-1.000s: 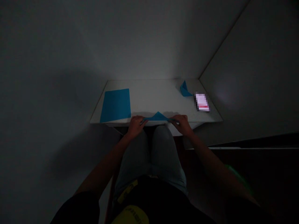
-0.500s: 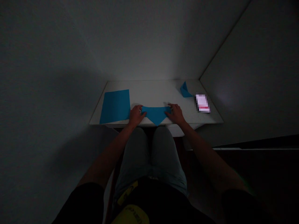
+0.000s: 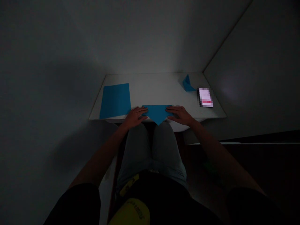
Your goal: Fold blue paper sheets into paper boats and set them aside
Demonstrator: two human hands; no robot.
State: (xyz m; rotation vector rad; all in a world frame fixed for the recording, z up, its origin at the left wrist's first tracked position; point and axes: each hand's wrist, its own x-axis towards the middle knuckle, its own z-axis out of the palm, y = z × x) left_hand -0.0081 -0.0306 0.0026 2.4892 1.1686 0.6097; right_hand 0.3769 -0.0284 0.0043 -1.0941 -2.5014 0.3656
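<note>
A folded piece of blue paper (image 3: pixel 157 113) lies at the front edge of the white table, its long straight side away from me and its point hanging toward my lap. On its left end rests my left hand (image 3: pixel 136 115), fingers stretched out over the paper and thumb apart. My right hand (image 3: pixel 181 114) lies the same way over the right end, fingers extended flat. Both palms face down, and parts of the paper's two ends are hidden under the fingers.
A stack or sheet of flat blue paper (image 3: pixel 115 100) lies at the table's left. Toward the back right stands a folded blue paper boat (image 3: pixel 187 84), beside a phone-like device (image 3: pixel 205 97) with a blurred bright screen. Walls border the white table (image 3: pixel 156 86) behind and at right.
My fingers have gone from pinching the paper's ends to lying flat on top of them. The paper's far edge now looks straighter and flatter. The view has tilted slightly.
</note>
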